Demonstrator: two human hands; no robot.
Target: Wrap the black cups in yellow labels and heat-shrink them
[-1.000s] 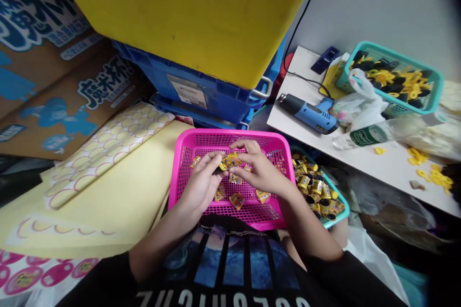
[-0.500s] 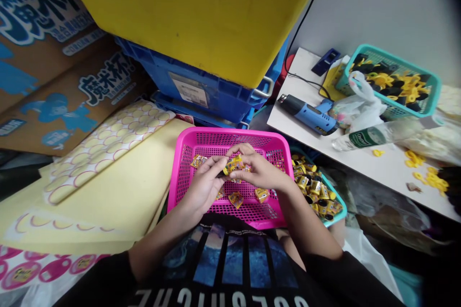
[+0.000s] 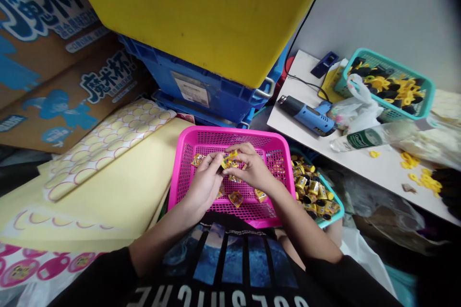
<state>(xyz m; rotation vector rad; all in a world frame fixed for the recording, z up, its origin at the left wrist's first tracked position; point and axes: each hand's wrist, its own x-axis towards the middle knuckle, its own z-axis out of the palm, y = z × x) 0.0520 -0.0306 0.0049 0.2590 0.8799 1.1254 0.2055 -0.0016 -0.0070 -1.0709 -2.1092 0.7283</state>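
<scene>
Both hands meet over a pink plastic basket (image 3: 175, 172). Between them is a small yellow printed piece (image 3: 230, 159), with a dark part near the left fingertips; whether it is a wrapped cylinder or a loose sleeve is hard to make out. My left hand (image 3: 206, 180) pinches its left end between thumb and fingers. My right hand (image 3: 254, 169) is curled around the other side, thumb below and index finger above. Below them in the basket lie several flat yellow printed sleeves, one (image 3: 236, 198) near the front.
A teal basket (image 3: 338, 201) of yellow-wrapped, black-ended cylinders stands at the right. On the white table (image 3: 284, 127) are a blue heat gun (image 3: 309, 117), a plastic bottle (image 3: 360, 139) and another teal basket (image 3: 427, 100). Stacked crates (image 3: 209, 24) rise ahead; sticker sheets (image 3: 118, 187) lie left.
The yellow piece has tilted and turned between my fingers, and my left thumb has moved up slightly on it. Both hands stay over the pink basket.
</scene>
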